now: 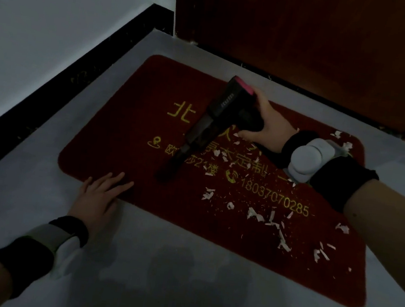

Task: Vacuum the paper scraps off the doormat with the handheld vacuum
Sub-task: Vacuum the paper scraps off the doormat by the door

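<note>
My right hand (pixel 266 125) grips the handheld vacuum (pixel 210 123) mid-frame, nozzle on the doormat (pixel 212 231) beside paper scraps (pixel 264 219); my left hand (pixel 99 196) lies flat, fingers straight, on its lower-left edge.

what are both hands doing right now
Left hand: open, fingers flat on the doormat edge.
Right hand: holding the vacuum, nozzle on the doormat.
</note>
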Demonstrator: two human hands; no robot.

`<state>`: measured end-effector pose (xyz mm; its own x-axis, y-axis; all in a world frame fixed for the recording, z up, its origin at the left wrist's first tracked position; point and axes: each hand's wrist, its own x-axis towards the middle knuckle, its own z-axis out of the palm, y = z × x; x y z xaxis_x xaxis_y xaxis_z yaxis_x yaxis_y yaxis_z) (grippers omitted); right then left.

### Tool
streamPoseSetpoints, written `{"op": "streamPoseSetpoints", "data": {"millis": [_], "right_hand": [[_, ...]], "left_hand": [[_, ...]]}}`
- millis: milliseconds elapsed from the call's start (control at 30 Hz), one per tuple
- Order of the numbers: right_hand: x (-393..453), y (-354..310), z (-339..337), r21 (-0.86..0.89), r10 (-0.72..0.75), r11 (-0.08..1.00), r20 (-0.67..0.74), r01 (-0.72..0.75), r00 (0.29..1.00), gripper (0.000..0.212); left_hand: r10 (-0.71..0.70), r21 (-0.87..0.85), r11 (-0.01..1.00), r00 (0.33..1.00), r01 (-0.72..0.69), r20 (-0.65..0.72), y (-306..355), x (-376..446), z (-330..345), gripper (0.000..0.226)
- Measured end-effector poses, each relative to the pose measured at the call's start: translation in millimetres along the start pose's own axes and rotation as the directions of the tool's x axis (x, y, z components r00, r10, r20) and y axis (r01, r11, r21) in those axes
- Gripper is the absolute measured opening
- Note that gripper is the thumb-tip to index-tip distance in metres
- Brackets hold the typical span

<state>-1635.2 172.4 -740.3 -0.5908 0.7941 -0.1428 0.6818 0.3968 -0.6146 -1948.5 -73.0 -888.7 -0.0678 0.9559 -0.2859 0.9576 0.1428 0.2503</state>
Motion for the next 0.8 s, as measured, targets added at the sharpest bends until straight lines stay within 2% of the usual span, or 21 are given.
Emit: {"op": "streamPoseSetpoints", "data": {"millis": [100,200,267,333,400,467,667,800], "right_hand": [[2,-10,-6,-0.093,-0.049,0.995,-0.071,0.043,0.996,0.093],[4,-12,-14,-0.126,-0.051,0.992,-0.229,0.022,0.972,0.089],[4,-6,-22,-0.158,-0.005,0.986,-0.362,-0.056,0.932,0.088],[5,3,-29,-0.242,0.059,0.951,-0.472,-0.194,0.880,0.088],[3,15,-35,-0.244,0.120,0.928,-0.519,-0.282,0.846,0.089],[1,23,-38,-0.166,0.172,0.941,-0.511,-0.293,0.842,0.091],[-13,35,-53,-0.082,0.175,0.972,-0.370,-0.219,0.913,0.092],[-24,39,-65,-0.086,0.144,0.981,-0.271,-0.172,0.952,0.090]], "left_hand": [[-0.010,-0.004,1.000,1.000,0.010,0.006,3,-3,-1,0.065],[-0.021,0.006,1.000,0.999,0.020,0.026,4,-4,-1,0.069],[-0.022,0.006,1.000,0.999,0.022,0.027,4,-4,-1,0.073],[-0.024,0.020,1.000,0.999,0.023,0.038,4,-4,-1,0.079],[-0.025,0.020,0.999,0.999,0.024,0.039,5,-3,-1,0.082],[-0.022,0.003,1.000,0.999,0.022,0.029,5,-3,-1,0.081],[-0.006,0.002,1.000,1.000,0.006,0.004,1,-5,-1,0.074],[-0.022,-0.014,1.000,0.999,0.021,-0.044,8,-3,-3,0.055]]}}
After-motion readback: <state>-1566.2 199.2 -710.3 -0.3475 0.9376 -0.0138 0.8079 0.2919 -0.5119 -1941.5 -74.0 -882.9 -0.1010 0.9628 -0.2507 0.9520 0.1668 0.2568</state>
